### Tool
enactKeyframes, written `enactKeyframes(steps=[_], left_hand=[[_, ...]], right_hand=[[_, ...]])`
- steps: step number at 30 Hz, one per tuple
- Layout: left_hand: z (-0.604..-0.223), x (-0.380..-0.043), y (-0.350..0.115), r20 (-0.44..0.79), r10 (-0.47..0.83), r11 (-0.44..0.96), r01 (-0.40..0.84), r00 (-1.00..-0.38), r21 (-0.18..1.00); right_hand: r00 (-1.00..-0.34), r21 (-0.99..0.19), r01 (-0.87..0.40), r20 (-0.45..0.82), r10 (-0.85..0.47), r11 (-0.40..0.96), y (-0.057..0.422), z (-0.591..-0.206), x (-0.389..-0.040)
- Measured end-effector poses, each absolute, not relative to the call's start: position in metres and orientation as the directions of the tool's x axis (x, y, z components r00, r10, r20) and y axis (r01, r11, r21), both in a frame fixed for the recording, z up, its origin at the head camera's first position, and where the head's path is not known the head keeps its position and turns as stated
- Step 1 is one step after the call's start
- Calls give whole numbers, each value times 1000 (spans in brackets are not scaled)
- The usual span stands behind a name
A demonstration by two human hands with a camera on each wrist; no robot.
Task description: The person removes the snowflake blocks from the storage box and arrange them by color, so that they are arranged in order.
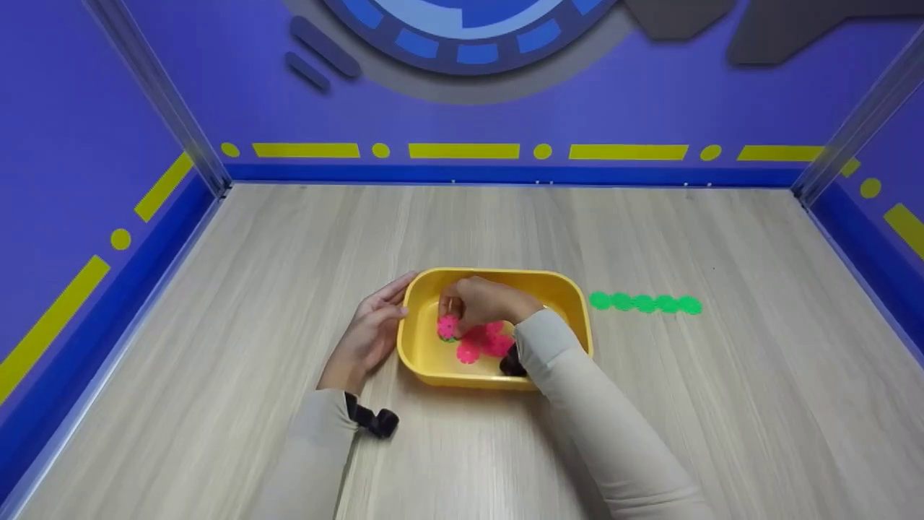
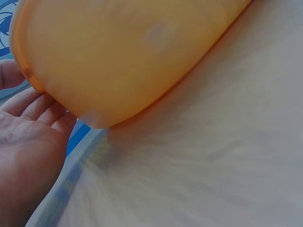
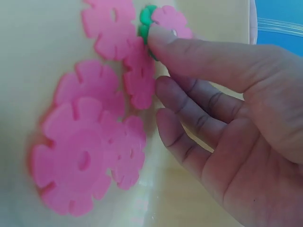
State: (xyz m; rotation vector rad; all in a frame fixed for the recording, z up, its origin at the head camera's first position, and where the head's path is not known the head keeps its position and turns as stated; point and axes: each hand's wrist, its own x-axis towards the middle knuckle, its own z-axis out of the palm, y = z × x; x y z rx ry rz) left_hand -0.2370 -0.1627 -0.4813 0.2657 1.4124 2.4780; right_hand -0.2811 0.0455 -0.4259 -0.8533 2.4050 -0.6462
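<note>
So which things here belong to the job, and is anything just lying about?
In the job:
Bin, touched by the left hand
Pink flowers in it, one at the right hand
Green flower next to that one
Probably the green row outside

Not part of it:
Wrist cameras, worn
Walls, backdrop
Nothing loose looks unrelated.

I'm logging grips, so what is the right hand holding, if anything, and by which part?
A pink flower-shaped disc, apparently pinched by its edge in the right hand; whether the green piece beside it is gripped too can't be told.
</note>
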Motion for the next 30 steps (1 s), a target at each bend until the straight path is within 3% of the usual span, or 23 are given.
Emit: enactKeyframes(steps=[30], left_hand=[[-482, -236, -162, 14, 314, -490, -149, -949, 859]], right_hand=[[-662, -627, -450, -244, -709, 636, 59, -415, -282]])
